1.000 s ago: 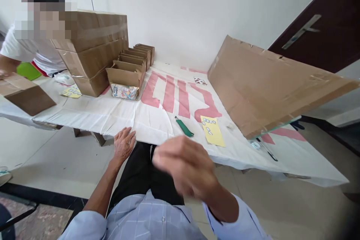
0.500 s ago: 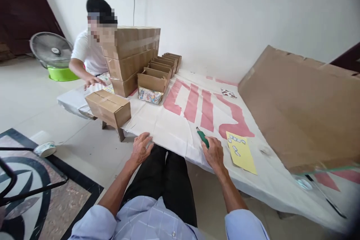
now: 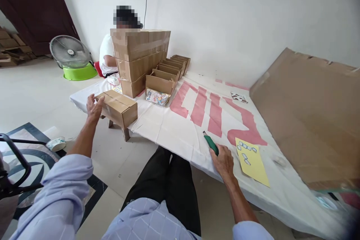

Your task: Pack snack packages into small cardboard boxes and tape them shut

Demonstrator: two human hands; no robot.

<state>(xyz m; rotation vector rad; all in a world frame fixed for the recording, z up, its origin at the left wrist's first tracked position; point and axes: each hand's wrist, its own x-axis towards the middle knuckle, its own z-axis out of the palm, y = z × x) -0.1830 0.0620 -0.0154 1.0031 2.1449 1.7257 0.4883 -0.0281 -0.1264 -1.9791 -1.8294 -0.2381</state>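
A closed, tape-sealed cardboard box point(image 3: 120, 110) lies at the left front corner of the cloth-covered table, jutting past its edge. My left hand point(image 3: 95, 109) is at the box's left end, fingers apart, with the thumb at its top edge; whether it bears any weight I cannot tell. My right hand point(image 3: 223, 160) is closed round a green-handled utility knife point(image 3: 210, 144), its tip pointing forward and left above the table's front edge. Just right of that hand lies a yellow paper sheet point(image 3: 252, 165) with drawn shapes.
Stacked sealed boxes point(image 3: 140, 60) stand at the back left, beside a row of open boxes point(image 3: 160, 82); a patterned packet point(image 3: 156, 97) sits at the front one. Behind the stack is a co-worker in white point(image 3: 107, 54). A large cardboard sheet point(image 3: 306, 120) leans at right.
My left hand has moved left and forward from the table's front edge to the sealed box. My right hand still holds the knife. The co-worker's arm has drawn back and the view has shifted.
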